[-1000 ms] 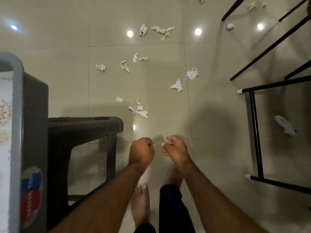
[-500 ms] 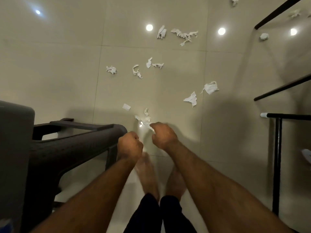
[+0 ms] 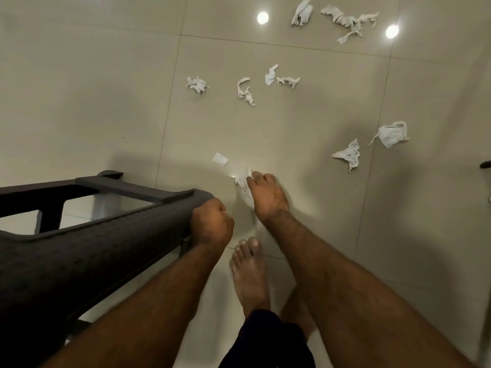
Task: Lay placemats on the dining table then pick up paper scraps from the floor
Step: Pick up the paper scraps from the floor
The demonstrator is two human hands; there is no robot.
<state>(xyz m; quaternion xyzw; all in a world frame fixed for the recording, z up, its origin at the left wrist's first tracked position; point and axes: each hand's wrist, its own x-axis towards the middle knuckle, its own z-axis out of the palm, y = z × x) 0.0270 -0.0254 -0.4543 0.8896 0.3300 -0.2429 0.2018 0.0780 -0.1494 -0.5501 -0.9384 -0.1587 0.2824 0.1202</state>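
Item: crumpled scrap (image 3: 242, 184), on the floor (image 3: 106, 88), touching the fingertips of the right hand (image 3: 267, 197) on their left side. That hand curls down onto it; grip cannot be told. The left hand (image 3: 212, 224) is clenched, nothing visible in it, farther back.

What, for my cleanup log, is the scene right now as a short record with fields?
right hand: lowered to the floor, fingertips at a crumpled scrap; grip unclear
left hand: curled in a fist at the dark chair corner, nothing seen in it
flat slip: on the tile just beyond the right hand
other scraps: several scattered farther out, untouched
placemats: not in view
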